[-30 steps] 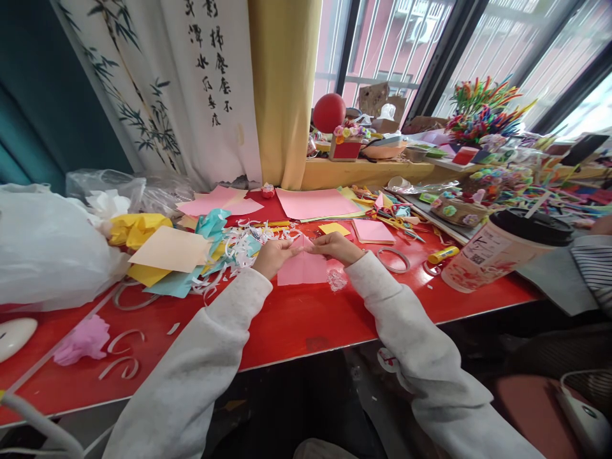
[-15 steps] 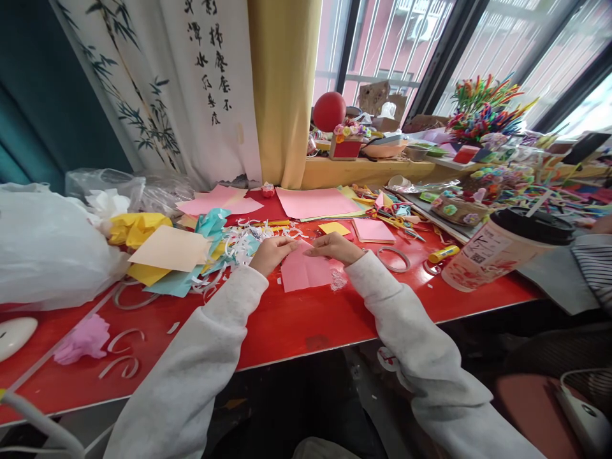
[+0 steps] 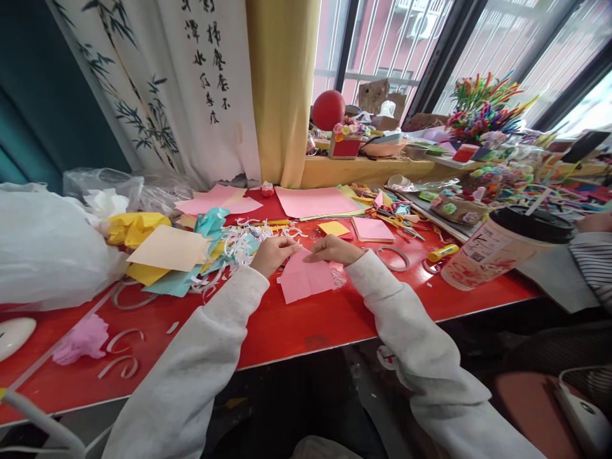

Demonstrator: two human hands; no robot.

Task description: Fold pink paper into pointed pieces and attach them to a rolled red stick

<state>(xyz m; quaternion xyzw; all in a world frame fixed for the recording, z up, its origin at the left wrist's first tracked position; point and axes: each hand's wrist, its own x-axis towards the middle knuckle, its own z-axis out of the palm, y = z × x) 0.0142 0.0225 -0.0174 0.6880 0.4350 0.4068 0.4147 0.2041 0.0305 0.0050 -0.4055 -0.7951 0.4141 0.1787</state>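
A creased sheet of pink paper [image 3: 306,279] lies tilted on the red table between my hands. My right hand [image 3: 333,249] has its fingers pinched together at the paper's upper edge, with the fingertips on it. My left hand [image 3: 274,256] is closed in a pinch just above the paper's upper left corner. A small pale bit shows at its fingertips, too small to name. White paper shreds [image 3: 239,242] lie in a loose heap to the left of that hand.
Pink note sheets [image 3: 373,229] and a tape roll [image 3: 393,258] lie to the right, beyond them a glue stick [image 3: 442,253] and a tall lidded cup [image 3: 502,248]. Scissors [image 3: 401,223] rest further back. A white plastic bag [image 3: 52,248] fills the left side. A co-worker's striped sleeve [image 3: 593,261] shows at right.
The pink paper has slid slightly towards me and turned, its lower edge now nearer the table's front. My right fingertips have come down a little; my left hand has hardly moved.
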